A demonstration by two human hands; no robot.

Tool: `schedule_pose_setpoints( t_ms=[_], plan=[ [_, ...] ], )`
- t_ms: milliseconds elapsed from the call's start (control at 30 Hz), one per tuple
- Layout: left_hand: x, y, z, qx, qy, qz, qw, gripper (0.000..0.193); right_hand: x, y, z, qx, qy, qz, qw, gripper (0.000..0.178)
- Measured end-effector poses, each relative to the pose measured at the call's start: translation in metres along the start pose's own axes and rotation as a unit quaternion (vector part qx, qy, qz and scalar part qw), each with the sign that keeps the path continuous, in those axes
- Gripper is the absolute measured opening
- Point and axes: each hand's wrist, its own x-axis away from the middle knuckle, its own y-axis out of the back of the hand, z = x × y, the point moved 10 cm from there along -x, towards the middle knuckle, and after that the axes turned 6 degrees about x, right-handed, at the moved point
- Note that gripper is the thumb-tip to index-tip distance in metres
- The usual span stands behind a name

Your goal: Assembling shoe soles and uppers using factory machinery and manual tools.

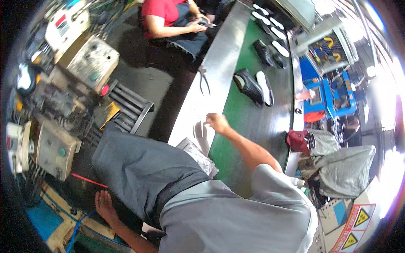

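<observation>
My right hand (218, 123) reaches over the metal ledge (185, 111) beside the conveyor, its fingers curled together. Right by its fingertips is a thin, pale tool (198, 130), washed out by glare; whether the fingers grip it I cannot tell. Farther along the ledge lie dark-handled pliers (204, 80). A crumpled grey-white cloth or bag (198, 156) rests on the ledge near my lap. Down at the lower left, my left hand (105, 205) hangs low with its fingers stretched out, holding nothing, near the machine's wooden-edged base.
Black shoes (249, 86) and white-soled ones stand on the green conveyor belt (236, 130). A co-worker in a red top (164, 14) sits at the far end, handling a dark object. Machines with metal boxes (57, 149) line the left; blue equipment (337, 97) stands right.
</observation>
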Motion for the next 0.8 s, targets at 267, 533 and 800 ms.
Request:
schedule_pose_setpoints(
  t_ms=[267, 533, 800],
  plan=[
    [0.034, -0.073, -0.011, -0.439, -0.111, 0.022, 0.891, 0.045, 0.012, 0.19, -0.366, 0.137, -0.279, -0.257, 0.915, 0.068],
    [0.044, -0.004, -0.067, -0.205, -0.009, -0.107, 0.973, 0.045, -0.075, 0.175, -0.349, 0.015, -0.326, -0.144, 0.934, 0.113],
    [-0.003, -0.216, -0.055, -0.291, -0.073, 0.078, 0.951, 0.045, 0.007, 0.102, -0.309, -0.232, -0.323, -0.229, 0.889, 0.073]
  ],
)
